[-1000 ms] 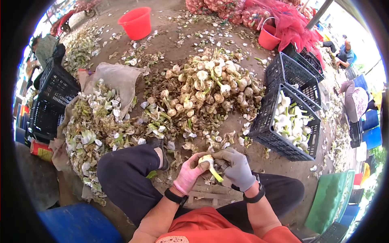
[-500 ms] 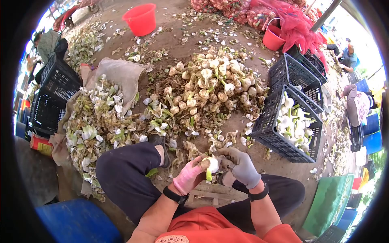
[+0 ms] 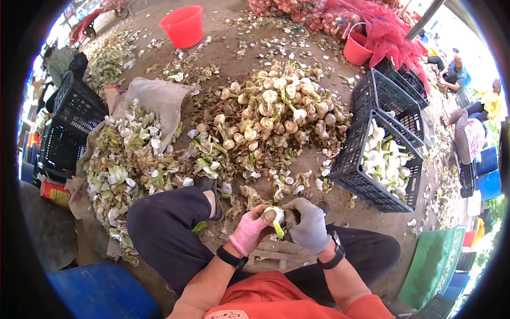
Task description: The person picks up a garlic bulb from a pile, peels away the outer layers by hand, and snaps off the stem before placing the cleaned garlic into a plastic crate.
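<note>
A white garlic bulb (image 3: 275,214) with a short green stem pointing down is held in front of my knees. My left hand (image 3: 249,232), in a pink-and-white glove, is closed round its left side with the thumb on top. My right hand (image 3: 310,227), in a grey glove, has its fingers curled against the bulb's right side; the fingertips are partly hidden. Beyond them lies a heap of unpeeled garlic bulbs (image 3: 281,109) on the ground. To the right stands a black crate (image 3: 353,183) with cleaned white garlic bulbs (image 3: 387,165) in it.
Garlic skins (image 3: 125,181) are piled by a cloth sack (image 3: 159,98) on the left. More black crates (image 3: 390,98) stand at the right, others (image 3: 64,143) at the left. Red buckets (image 3: 183,27) and red net bags (image 3: 334,24) are farther back. Other people (image 3: 456,74) sit at the far right.
My right hand has moved in slightly left and down, its fingers now more curled against the bulb. The bulb's stem has tilted a little to the right.
</note>
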A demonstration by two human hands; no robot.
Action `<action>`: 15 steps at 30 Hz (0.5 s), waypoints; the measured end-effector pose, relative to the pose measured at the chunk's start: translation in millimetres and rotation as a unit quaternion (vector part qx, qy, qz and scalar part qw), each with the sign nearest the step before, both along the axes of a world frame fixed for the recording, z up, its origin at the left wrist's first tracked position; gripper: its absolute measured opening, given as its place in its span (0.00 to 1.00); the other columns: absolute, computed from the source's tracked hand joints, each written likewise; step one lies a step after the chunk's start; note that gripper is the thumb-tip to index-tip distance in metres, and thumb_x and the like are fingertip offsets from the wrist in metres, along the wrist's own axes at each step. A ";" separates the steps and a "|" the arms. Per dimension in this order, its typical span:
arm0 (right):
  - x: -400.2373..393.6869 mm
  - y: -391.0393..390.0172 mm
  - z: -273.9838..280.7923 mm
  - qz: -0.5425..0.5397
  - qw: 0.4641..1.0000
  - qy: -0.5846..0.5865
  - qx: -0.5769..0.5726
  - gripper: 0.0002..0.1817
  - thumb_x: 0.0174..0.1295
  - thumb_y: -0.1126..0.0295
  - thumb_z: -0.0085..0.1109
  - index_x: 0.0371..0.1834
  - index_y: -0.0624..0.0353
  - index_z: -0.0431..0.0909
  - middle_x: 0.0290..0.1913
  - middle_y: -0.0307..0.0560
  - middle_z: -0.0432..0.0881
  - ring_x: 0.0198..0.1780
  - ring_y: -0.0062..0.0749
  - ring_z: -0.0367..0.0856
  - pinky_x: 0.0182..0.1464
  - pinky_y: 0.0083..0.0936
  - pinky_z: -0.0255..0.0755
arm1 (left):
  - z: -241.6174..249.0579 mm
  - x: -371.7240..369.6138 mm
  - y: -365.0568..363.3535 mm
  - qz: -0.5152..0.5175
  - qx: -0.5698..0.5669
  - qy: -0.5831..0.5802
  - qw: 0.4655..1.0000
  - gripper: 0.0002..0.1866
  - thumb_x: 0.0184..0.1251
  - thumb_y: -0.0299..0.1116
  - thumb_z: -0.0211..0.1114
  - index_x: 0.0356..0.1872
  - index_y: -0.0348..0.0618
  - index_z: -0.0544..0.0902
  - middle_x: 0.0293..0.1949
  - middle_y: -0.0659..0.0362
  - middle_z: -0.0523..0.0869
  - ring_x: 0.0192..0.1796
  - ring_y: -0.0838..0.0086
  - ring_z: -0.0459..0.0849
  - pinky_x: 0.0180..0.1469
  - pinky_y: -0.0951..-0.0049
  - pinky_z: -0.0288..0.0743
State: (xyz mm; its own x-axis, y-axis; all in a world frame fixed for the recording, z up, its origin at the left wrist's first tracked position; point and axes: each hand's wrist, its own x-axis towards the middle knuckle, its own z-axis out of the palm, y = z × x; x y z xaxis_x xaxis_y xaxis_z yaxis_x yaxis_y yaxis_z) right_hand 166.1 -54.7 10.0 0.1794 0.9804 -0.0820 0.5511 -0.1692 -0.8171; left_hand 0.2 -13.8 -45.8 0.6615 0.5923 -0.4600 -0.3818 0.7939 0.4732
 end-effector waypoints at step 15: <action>25.7 -3.7 -72.1 0.066 0.994 0.087 0.003 0.21 0.53 0.84 0.56 0.51 0.58 0.79 0.44 0.51 0.81 0.47 0.36 0.79 0.50 0.27 0.73 | 8.1 -13.0 2.9 -0.045 -0.006 -0.089 0.995 0.24 0.58 0.33 0.72 0.52 0.38 0.71 0.49 0.54 0.81 0.51 0.66 0.83 0.56 0.66 0.78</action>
